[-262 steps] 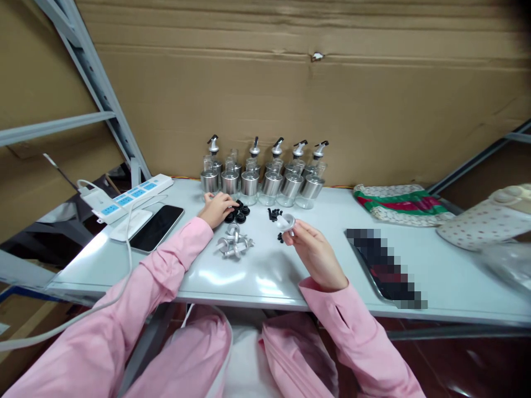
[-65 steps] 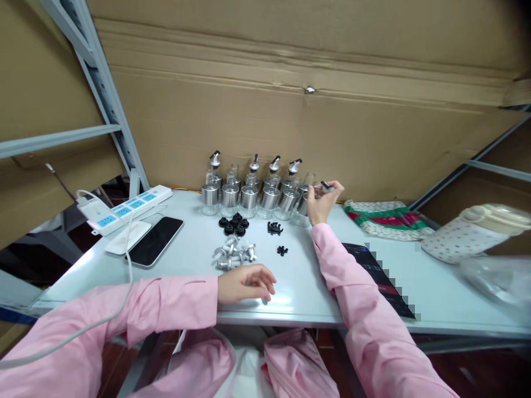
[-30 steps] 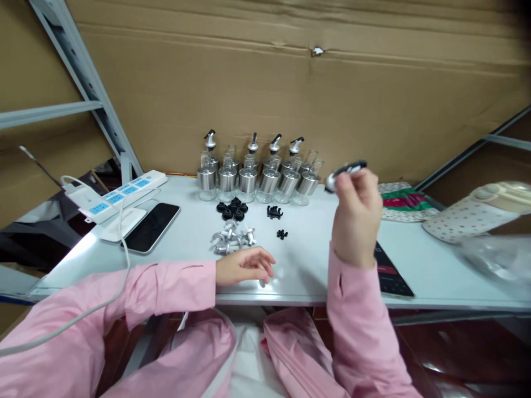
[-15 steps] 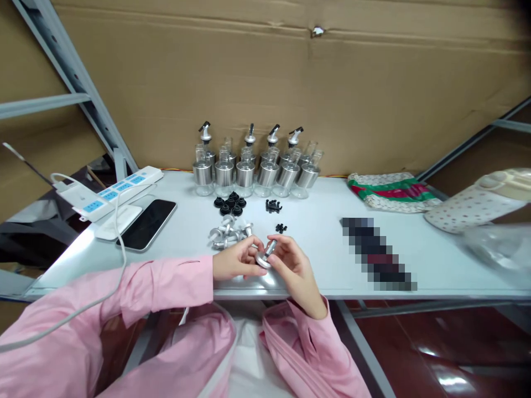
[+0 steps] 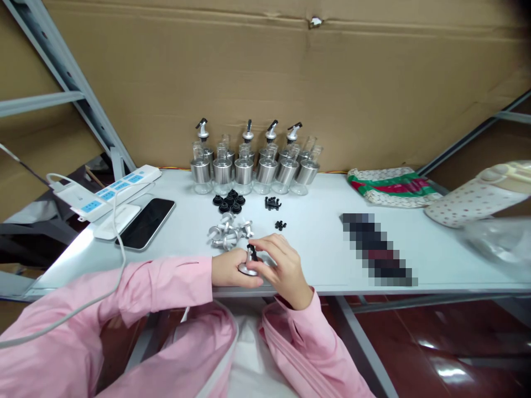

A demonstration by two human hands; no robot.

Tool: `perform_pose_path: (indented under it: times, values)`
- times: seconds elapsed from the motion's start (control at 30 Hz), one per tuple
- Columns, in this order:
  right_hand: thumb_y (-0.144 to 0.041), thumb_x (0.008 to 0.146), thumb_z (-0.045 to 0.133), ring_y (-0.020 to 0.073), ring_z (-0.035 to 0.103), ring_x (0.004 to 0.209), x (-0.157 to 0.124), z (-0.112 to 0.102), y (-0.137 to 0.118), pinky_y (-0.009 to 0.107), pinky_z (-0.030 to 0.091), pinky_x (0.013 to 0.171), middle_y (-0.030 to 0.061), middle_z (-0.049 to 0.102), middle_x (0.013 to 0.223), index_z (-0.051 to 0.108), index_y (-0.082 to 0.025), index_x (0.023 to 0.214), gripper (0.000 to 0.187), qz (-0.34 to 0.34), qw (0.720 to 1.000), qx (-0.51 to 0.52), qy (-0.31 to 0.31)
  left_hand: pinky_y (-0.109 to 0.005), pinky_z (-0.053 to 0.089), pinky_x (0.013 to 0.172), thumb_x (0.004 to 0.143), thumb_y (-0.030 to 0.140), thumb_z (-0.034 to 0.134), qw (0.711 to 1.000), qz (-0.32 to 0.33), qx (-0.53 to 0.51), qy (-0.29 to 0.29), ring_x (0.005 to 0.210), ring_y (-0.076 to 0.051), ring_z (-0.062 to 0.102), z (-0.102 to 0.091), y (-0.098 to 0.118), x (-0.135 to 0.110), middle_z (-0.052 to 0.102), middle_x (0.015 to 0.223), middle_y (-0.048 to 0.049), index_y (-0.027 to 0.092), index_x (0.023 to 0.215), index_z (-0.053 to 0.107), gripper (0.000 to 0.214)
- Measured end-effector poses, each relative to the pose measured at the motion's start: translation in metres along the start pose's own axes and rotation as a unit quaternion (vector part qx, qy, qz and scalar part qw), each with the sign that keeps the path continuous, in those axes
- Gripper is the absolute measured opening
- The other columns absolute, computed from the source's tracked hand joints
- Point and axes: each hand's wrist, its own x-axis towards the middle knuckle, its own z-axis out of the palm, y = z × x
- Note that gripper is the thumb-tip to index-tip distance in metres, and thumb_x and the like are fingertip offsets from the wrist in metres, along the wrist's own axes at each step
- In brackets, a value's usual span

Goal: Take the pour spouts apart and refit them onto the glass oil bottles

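silver pourer (image 5: 249,261), one, pinched by left hand (image 5: 226,271) and right hand (image 5: 284,269); four capped bottles (image 5: 248,135).

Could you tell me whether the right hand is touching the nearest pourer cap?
Touching: in the head view the right hand pinches the pourer cap by its black spout; the left hand grips its base.
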Motion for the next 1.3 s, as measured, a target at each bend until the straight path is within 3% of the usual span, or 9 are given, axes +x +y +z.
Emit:
perform_pose_path:
  times: [0.13,0.47,0.67,1.3]
  values:
    - [-0.038,0.091,0.044,0.0215,0.054,0.084,-0.001,0.006,0.000,0.036,0.041,0.071,0.0108,0.064,0.091,0.058,-0.014,0.106,0.032,-0.003,0.999,-0.045,-0.029,-0.022,0.029,0.050,0.066,0.022,0.053,1.000,-0.014,-0.024,-0.003,0.052,-0.008,0.034,0.000,0.001,0.003,0.037,0.053,0.0054,0.017,0.056,0.039,0.018]
    - [-0.041,0.095,0.022,0.0204,0.047,0.074,-0.002,0.009,-0.002,0.036,0.035,0.070,0.0090,0.057,0.077,0.059,-0.012,0.093,0.047,-0.021,0.994,-0.110,-0.016,-0.020,0.025,0.045,0.065,0.019,0.052,0.998,-0.009,-0.037,-0.046,0.048,-0.006,0.030,0.001,-0.004,0.005,0.036,0.050,0.0073,0.016,0.062,0.047,0.007]
    - [-0.035,0.096,0.025,0.0196,0.044,0.068,-0.003,0.010,-0.001,0.035,0.034,0.068,0.0068,0.054,0.070,0.059,-0.014,0.088,0.041,-0.025,0.992,-0.121,-0.015,-0.020,0.028,0.048,0.065,0.019,0.052,0.998,-0.001,-0.031,-0.048,0.051,-0.006,0.032,0.000,-0.001,0.003,0.039,0.055,0.0068,0.016,0.069,0.049,0.006]
    - [-0.024,0.096,0.032,0.0165,0.045,0.064,-0.004,0.014,-0.001,0.036,0.034,0.080,0.0028,0.056,0.066,0.058,-0.018,0.080,0.031,0.005,0.988,-0.153,0.014,-0.023,0.029,0.052,0.069,0.046,0.058,0.999,-0.010,-0.028,-0.021,0.056,-0.008,0.034,-0.003,-0.005,0.006,0.036,0.057,0.0053,0.016,0.065,0.043,0.034]
